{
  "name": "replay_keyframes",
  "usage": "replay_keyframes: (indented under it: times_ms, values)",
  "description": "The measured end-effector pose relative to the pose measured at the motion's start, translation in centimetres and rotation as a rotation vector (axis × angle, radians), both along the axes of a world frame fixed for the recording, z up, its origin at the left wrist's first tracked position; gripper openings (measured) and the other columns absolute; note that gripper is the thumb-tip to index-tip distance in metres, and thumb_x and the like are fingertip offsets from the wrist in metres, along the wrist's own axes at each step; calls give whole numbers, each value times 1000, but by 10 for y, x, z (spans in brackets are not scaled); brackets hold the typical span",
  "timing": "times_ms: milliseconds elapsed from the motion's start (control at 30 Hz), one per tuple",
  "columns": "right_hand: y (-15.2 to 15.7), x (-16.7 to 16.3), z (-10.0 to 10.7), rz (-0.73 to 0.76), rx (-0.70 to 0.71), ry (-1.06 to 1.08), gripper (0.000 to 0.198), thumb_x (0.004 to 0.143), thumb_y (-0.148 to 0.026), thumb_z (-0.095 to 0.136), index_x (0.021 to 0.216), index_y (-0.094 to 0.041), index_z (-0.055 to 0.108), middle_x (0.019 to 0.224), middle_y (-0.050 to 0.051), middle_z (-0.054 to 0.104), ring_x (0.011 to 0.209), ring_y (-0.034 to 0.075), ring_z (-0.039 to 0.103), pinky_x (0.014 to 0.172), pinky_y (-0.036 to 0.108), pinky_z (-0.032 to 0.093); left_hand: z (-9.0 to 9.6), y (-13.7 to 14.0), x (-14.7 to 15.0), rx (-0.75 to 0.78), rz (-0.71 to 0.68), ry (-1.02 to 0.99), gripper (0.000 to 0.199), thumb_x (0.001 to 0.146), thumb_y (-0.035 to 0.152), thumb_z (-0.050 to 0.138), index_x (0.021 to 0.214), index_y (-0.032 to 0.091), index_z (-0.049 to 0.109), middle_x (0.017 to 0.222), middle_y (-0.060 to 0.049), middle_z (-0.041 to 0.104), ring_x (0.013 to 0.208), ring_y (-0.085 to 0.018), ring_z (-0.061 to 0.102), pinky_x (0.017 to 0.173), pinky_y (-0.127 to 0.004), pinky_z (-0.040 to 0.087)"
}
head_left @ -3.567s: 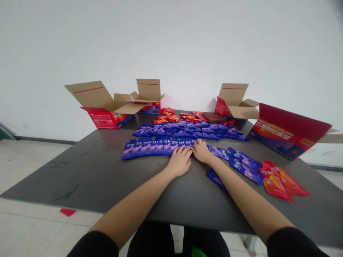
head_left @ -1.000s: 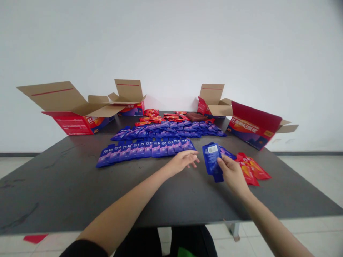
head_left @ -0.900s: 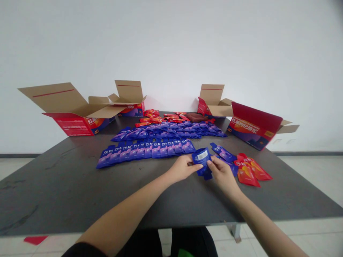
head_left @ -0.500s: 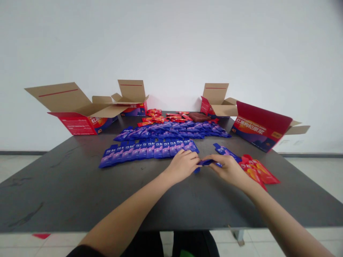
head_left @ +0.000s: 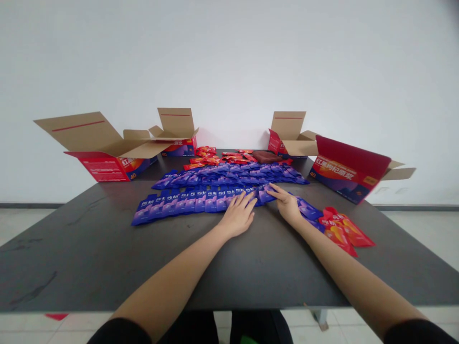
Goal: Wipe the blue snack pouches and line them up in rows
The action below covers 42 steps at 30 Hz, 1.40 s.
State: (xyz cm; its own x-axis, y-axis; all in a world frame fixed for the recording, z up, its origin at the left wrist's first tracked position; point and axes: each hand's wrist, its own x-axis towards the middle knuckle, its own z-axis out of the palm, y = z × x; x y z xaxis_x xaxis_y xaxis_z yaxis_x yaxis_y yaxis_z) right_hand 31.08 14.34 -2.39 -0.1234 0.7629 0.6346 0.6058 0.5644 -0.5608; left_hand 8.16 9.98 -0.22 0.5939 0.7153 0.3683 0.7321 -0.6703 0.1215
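Observation:
A front row of overlapping blue pouches (head_left: 195, 203) runs across the middle of the dark table. My left hand (head_left: 237, 212) lies with fingers spread on the pouches near the row's right end. At that end, my right hand (head_left: 287, 203) pinches the edge of a blue pouch (head_left: 265, 194), which lies beside the last ones in the row. Partly hidden by my right wrist, more blue pouches (head_left: 309, 210) lie on the right. Several red pouches (head_left: 346, 229) overlap next to them.
Behind the row is a heap of blue pouches (head_left: 229, 174), with red pouches (head_left: 206, 152) and a brown cloth-like item (head_left: 266, 156) farther back. Open cartons stand around: front left (head_left: 107, 168), back left (head_left: 179, 147), back right (head_left: 275, 143), front right (head_left: 344, 172).
My hands have separated from the blue pouch held between them. My right hand has moved it forward to the row's right end, and my left fingers have spread onto the row.

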Motion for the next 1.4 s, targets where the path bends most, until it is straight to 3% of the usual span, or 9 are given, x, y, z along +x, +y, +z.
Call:
replay_keyframes:
  times_ms: [233,433,600,800,967,1067,1167,1267,1400]
  values:
    - [3,9,-8,14,-82,-112,49,68,-5,41,97,-26,75,120,2,66,122,21,54,112,50,30,-9,3,4,-43,-7,17,48,93,30,39,139,21,39,150,-8,35,140,-25,25,113,-45,22]
    - [-2,16,-8,-21,-129,-146,41,76,-8,38,87,-23,75,100,5,73,98,20,67,98,43,48,-11,4,4,-59,2,11,49,93,33,39,141,25,38,143,-6,45,133,-25,36,110,-48,24]
    - [-12,0,-3,-10,-142,-211,37,85,-19,43,113,-19,66,122,9,62,117,23,56,105,41,41,-10,2,8,-45,11,4,47,91,32,41,138,26,43,141,-6,47,131,-26,37,110,-48,25]
    - [-10,-21,-17,-28,-206,-514,48,93,-30,37,133,-8,49,145,22,39,137,31,31,110,51,29,-12,1,11,-34,19,2,45,89,28,42,133,23,48,138,-6,49,130,-28,37,110,-48,24]
    - [-5,-20,-3,-67,-239,-537,50,93,-29,35,138,-10,41,145,19,40,136,32,32,110,55,25,-14,2,10,-25,7,-9,46,88,28,43,134,22,46,138,-7,48,130,-28,37,110,-49,24]
    - [-25,-7,24,-186,-145,-501,58,91,-34,41,143,-10,31,145,19,39,136,31,33,110,51,26,-14,1,9,-17,-4,-23,45,90,30,42,133,20,46,138,-9,47,131,-28,35,110,-50,23]
    - [-62,16,40,-395,-170,-590,54,87,-39,49,135,-15,43,128,17,54,115,32,53,96,46,41,-12,-1,9,0,-24,-45,42,90,28,42,130,16,47,139,-12,45,134,-29,31,112,-50,21]
    - [-98,39,29,-491,-322,-789,42,87,-38,52,120,-13,58,110,18,63,97,33,61,84,45,47,-8,-3,11,14,-60,-67,40,87,21,45,126,16,49,138,-13,44,136,-28,28,113,-47,20]
    - [-120,53,9,-434,-214,-789,35,92,-20,38,118,-9,60,105,18,64,97,29,61,84,40,48,2,-9,17,20,-105,-99,45,83,15,47,128,18,48,137,-13,44,134,-26,32,111,-44,23]
